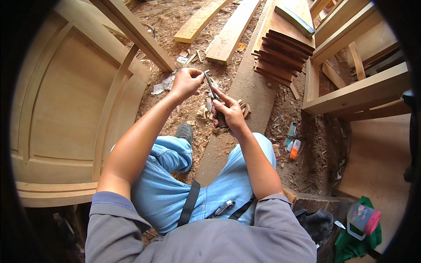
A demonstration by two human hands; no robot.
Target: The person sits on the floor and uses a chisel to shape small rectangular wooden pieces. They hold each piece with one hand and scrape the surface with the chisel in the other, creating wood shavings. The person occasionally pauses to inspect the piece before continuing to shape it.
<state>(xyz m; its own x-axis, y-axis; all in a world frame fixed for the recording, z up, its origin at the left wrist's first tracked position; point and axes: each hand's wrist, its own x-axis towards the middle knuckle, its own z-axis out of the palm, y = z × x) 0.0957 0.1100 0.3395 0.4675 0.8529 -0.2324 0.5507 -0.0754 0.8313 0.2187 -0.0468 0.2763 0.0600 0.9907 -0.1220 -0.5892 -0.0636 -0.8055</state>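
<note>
My right hand (229, 113) is closed round the dark handle of a slim hand tool (209, 85). Its narrow metal shaft points up and away from me, and I cannot make out whether it is a chisel or a knife. My left hand (188, 82) is closed in a pinch at the far end of the shaft. A small pale sliver (207, 71) shows by the fingertips there; whether the fingers grip it or the tool's tip is too small to tell. Both hands are raised in front of my knees, over the shaving-strewn ground.
A panelled wooden door (72, 101) leans at the left. Planks (234, 33) lie ahead, beside a stack of dark boards (280, 57). A wooden frame (359, 90) stands at the right. An orange-and-white bottle (295, 149) lies near my right knee, and a clear pink-lidded jug (363, 218) is at the lower right.
</note>
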